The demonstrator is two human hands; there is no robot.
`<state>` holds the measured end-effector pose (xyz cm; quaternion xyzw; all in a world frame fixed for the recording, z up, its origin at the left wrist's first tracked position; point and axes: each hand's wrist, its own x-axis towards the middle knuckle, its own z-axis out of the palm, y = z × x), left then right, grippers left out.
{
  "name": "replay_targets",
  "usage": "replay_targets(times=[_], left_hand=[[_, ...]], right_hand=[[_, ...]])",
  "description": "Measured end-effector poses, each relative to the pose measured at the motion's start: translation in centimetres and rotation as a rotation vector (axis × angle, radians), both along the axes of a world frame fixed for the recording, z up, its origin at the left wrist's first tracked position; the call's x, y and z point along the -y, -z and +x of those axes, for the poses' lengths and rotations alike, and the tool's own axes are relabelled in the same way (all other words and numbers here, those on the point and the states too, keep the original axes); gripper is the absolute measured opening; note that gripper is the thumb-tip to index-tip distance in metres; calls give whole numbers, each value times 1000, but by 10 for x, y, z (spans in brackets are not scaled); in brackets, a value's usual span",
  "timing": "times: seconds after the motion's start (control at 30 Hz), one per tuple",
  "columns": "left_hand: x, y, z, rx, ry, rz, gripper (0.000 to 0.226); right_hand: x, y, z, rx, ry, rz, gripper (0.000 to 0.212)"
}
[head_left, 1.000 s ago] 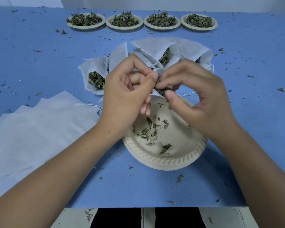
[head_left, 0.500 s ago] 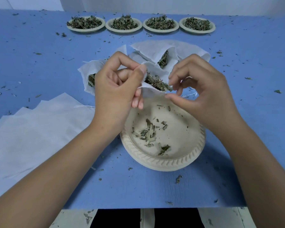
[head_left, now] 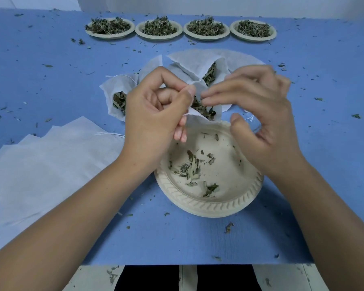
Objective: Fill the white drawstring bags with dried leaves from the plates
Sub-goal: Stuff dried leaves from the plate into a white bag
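Observation:
My left hand [head_left: 153, 118] pinches the rim of a white drawstring bag [head_left: 198, 117] and holds its mouth open over the far edge of a cream plate [head_left: 219, 204]. Dried leaves [head_left: 203, 108] show inside the bag. My right hand [head_left: 259, 114] reaches in from the right, its fingertips touching the leaves at the bag's mouth while the thumb stays apart below. A few leaf scraps [head_left: 189, 169] lie on the plate. Behind my hands lie filled bags, one at the left [head_left: 118, 89] and others at the back [head_left: 198, 64].
Several flat empty bags [head_left: 51, 160] are stacked at the left. Several plates heaped with leaves line the far edge, from the leftmost plate [head_left: 109, 35] to the rightmost plate [head_left: 253, 37]. Leaf crumbs litter the blue table [head_left: 324, 143]. Its near edge runs just below the plate.
My hands parted and opened the bag's mouth; then my right fingers came back to the leaves in the opening. The bag stays above the plate's far edge.

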<state>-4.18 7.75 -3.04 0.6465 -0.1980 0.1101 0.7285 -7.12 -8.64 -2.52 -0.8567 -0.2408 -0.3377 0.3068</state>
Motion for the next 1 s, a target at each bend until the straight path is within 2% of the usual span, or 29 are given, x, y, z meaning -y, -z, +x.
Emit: replay_targets(times=[0.07, 0.17, 0.3, 0.37, 0.47, 0.53, 0.57, 0.63, 0.7, 0.77, 0.83, 0.93, 1.0], left_hand=[[-3, -3, 0, 50, -59, 34, 21], [-2, -6, -6, 182, -18, 152, 21], [1, -6, -11, 223, 68, 244, 22], [-2, -7, -6, 189, 10, 197, 22], [-8, -10, 4, 110, -121, 68, 22], [-11, -9, 8, 24, -183, -21, 22], [-11, -8, 9, -14, -197, -53, 22], [-9, -7, 10, -47, -203, -77, 23], [-7, -7, 8, -34, -193, -74, 24], [-5, -7, 6, -20, -170, -64, 25], [-5, -6, 5, -15, -152, -59, 25], [-4, -6, 4, -13, -155, -51, 25], [-4, -7, 4, -13, -157, -50, 25]], right_hand=[[1, -2, -2, 38, 21, -111, 32], [-8, 2, 0, -35, -7, -305, 31], [-16, 7, 2, -109, -49, -331, 17], [-12, 5, 2, -178, -59, -290, 26], [1, -6, -4, -143, -50, 52, 34], [12, -9, -4, -79, 94, 181, 41], [15, -10, -1, -96, 175, 162, 44], [14, -8, 3, -258, 289, 12, 49], [10, 1, 3, -412, 295, -189, 49], [11, 8, 2, -468, 229, -299, 43], [10, 9, 3, -540, 166, -294, 39], [4, 3, 1, -759, -1, -62, 41], [4, 1, 1, -691, 31, -13, 42]])
